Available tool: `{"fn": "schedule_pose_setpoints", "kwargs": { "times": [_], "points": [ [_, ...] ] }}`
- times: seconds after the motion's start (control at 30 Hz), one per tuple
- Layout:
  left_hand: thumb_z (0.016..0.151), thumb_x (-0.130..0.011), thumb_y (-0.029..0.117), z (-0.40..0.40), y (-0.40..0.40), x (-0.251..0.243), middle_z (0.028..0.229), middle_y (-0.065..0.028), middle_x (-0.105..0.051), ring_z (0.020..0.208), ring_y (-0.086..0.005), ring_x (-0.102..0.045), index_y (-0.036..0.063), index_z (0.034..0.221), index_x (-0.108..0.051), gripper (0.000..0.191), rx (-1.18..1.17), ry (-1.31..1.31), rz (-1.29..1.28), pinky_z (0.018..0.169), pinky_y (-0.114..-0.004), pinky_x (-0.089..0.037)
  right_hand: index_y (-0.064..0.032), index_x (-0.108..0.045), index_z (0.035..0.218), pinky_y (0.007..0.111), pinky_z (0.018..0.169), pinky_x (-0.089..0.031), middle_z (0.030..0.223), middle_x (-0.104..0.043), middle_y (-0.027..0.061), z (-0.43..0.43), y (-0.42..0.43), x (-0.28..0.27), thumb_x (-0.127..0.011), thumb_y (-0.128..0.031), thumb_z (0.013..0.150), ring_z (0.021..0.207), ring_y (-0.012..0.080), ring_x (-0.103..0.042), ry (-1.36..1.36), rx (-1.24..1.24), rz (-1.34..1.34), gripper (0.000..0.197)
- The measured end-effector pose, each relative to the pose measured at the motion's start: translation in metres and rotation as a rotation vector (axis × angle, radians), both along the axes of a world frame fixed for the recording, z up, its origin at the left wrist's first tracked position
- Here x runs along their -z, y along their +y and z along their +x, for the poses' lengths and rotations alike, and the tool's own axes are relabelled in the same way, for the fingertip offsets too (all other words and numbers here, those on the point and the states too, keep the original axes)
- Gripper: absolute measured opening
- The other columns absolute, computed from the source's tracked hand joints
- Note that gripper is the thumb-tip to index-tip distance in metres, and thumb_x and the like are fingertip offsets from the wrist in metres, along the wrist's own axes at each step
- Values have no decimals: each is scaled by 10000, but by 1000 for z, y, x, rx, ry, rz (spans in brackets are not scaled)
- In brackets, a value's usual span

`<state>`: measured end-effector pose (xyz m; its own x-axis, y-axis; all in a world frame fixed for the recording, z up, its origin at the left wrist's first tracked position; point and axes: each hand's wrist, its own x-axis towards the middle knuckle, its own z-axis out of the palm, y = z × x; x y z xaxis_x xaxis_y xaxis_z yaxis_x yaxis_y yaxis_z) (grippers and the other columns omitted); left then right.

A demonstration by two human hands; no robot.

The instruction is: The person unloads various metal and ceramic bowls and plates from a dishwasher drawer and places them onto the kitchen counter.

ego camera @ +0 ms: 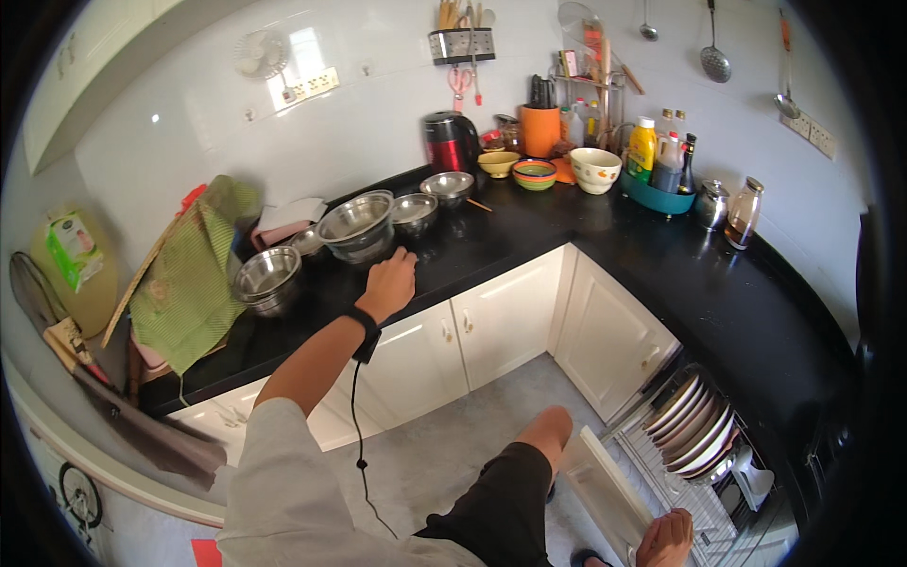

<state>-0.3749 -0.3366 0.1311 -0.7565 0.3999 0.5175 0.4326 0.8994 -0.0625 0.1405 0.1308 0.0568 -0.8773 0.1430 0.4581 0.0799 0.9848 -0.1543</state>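
Note:
My left hand (388,283), with a black band on the wrist, is over the front part of the black countertop with its fingers curled down; its palm side is hidden. Just beyond it stand a glass bowl with a steel bowl (356,218) inside and another steel bowl (414,212). Stacked steel bowls (268,275) are to its left. Low at the right, my right hand (665,539) has bent fingers beside the end of the pulled-out drawer's white front (609,485); its grip is unclear. Plates (691,429) stand on edge in the wire drawer rack (645,461).
A red and black electric kettle (450,142), small bowls (535,173), a patterned bowl (595,170) and a teal tray (657,198) of bottles stand along the wall. A green cloth (188,283) lies at the left. A black cable (361,464) hangs from my left wrist.

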Motion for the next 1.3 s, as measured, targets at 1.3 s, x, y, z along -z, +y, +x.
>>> {"fn": "schedule_pose_setpoints", "kwargs": {
  "times": [1.3],
  "points": [
    [941, -632, 85, -34, -91, -70, 1164, -161, -572, 1076, -391, -643, 25, 1078, -677, 155, -273, 192, 175, 848, -509, -570, -42, -591, 739, 474, 705, -528, 804, -620, 162, -2, -2, 0, -648, -84, 963, 769, 356, -624, 50, 17, -10, 235]
  ]
}}
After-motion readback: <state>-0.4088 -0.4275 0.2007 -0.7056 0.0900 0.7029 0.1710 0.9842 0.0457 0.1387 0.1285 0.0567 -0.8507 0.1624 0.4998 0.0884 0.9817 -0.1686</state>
